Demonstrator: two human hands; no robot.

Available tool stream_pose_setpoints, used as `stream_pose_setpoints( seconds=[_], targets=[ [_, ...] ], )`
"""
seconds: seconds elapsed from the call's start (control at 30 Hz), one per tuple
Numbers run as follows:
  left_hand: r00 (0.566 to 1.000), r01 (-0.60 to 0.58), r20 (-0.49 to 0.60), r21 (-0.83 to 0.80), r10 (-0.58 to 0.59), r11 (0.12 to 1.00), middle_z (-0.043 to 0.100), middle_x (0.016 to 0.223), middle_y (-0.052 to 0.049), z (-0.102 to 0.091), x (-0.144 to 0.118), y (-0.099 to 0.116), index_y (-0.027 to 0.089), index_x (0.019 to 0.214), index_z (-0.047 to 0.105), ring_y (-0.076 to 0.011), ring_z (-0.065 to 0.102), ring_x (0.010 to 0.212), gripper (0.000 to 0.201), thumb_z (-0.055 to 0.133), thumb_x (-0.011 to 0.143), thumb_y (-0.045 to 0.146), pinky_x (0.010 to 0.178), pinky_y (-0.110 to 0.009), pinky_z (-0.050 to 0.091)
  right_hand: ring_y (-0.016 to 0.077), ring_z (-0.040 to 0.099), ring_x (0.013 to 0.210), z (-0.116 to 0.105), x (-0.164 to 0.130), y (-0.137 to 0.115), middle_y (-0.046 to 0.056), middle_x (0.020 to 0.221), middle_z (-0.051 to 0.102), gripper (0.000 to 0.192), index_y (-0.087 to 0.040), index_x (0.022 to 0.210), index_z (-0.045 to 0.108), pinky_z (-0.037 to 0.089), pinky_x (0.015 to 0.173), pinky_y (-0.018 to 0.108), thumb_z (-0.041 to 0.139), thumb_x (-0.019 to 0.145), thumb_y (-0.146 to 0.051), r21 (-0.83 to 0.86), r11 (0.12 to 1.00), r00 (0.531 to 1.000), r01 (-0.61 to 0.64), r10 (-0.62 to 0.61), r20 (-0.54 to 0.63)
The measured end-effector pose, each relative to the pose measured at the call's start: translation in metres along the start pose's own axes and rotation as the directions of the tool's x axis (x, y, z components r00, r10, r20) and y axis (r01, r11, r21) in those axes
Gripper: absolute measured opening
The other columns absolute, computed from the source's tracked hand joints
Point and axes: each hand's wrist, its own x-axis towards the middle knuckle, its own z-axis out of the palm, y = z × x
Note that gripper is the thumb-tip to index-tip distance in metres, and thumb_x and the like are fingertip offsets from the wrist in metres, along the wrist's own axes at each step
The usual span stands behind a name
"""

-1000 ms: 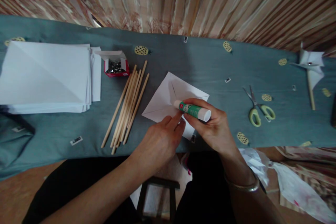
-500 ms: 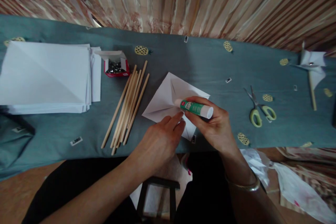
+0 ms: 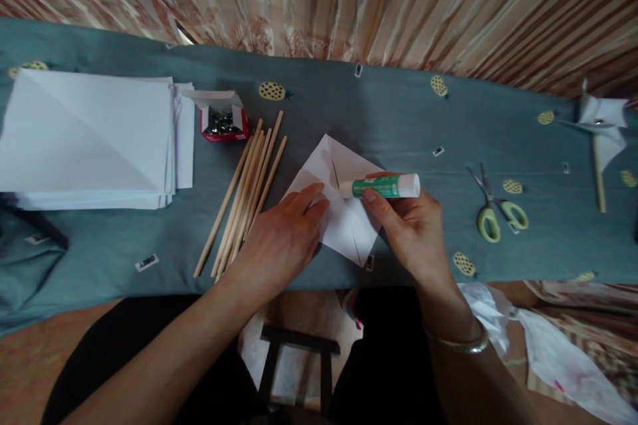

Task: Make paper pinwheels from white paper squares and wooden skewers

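Observation:
A white square of paper (image 3: 343, 219) with slits cut in from its corners lies turned like a diamond on the cloth. My right hand (image 3: 416, 232) grips a green and white glue stick (image 3: 381, 186), held nearly level, its pale tip at the middle of the paper. Across the paper's left part rests my left hand (image 3: 286, 232), fingers stretched out and holding nothing. Beneath that wrist and forearm run the lower ends of several wooden sticks (image 3: 244, 196).
To the left are a stack of white paper (image 3: 94, 139) and a red box (image 3: 224, 123) of shiny metal pieces. Green-handled scissors (image 3: 491, 212) lie open to the right, before a paper pinwheel (image 3: 601, 126) on a stick. A curtain (image 3: 319, 0) hangs behind the table.
My left hand has moved left from the paper's centre and its fingers have straightened. The glue stick has shifted slightly right and up, now held more level. The paper lies flatter.

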Motion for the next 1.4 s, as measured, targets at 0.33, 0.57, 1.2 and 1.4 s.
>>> stream_pose_setpoints(
  seconds=[0.33, 0.57, 1.2, 1.4],
  targets=[
    [1.0, -0.013, 0.013, 0.008, 0.013, 1.0, 0.062, 0.131, -0.018, -0.004, -0.001, 0.001, 0.008, 0.108, 0.062, -0.0288, 0.067, 0.108, 0.021, 0.054, 0.089, 0.009, 0.086, -0.042, 0.06, 0.023, 0.07, 0.083, 0.0, -0.002, -0.009, 0.005, 0.09, 0.075, 0.022, -0.022, 0.098, 0.067, 0.055, 0.079, 0.04, 0.067, 0.086, -0.041, -0.369, 0.922, 0.993, 0.115, -0.107, 0.042],
    [0.999, -0.008, 0.038, 0.004, 0.008, 1.0, 0.062, 0.131, -0.017, -0.004, 0.0, 0.001, 0.009, 0.109, 0.062, -0.0277, 0.065, 0.11, 0.021, 0.053, 0.09, 0.009, 0.086, -0.04, 0.06, 0.0234, 0.069, 0.088, 0.0, 0.004, -0.019, 0.006, 0.096, 0.072, 0.017, -0.022, 0.101, 0.064, 0.055, 0.083, 0.039, 0.064, 0.088, -0.032, -0.407, 0.879, 0.963, 0.248, -0.177, 0.203],
    [0.998, 0.0, 0.061, -0.002, 0.0, 1.0, 0.061, 0.131, -0.017, -0.005, 0.0, 0.001, 0.009, 0.107, 0.062, -0.0264, 0.067, 0.105, 0.019, 0.053, 0.091, 0.012, 0.083, -0.04, 0.061, 0.0251, 0.067, 0.091, -0.01, 0.012, -0.029, 0.003, 0.091, 0.071, 0.014, -0.024, 0.102, 0.063, 0.053, 0.078, 0.038, 0.06, 0.09, -0.03, -0.446, 0.834, 0.908, 0.325, -0.144, 0.394],
    [0.997, 0.014, 0.08, -0.003, -0.014, 1.0, 0.061, 0.132, -0.016, -0.006, 0.001, 0.001, 0.01, 0.108, 0.063, -0.0266, 0.067, 0.106, 0.02, 0.054, 0.09, 0.012, 0.083, -0.039, 0.061, 0.0244, 0.066, 0.077, -0.009, 0.011, -0.027, 0.005, 0.081, 0.069, 0.019, -0.022, 0.095, 0.065, 0.051, 0.069, 0.036, 0.059, 0.091, -0.039, -0.537, 0.774, 0.923, 0.336, -0.156, 0.352]
  ],
)
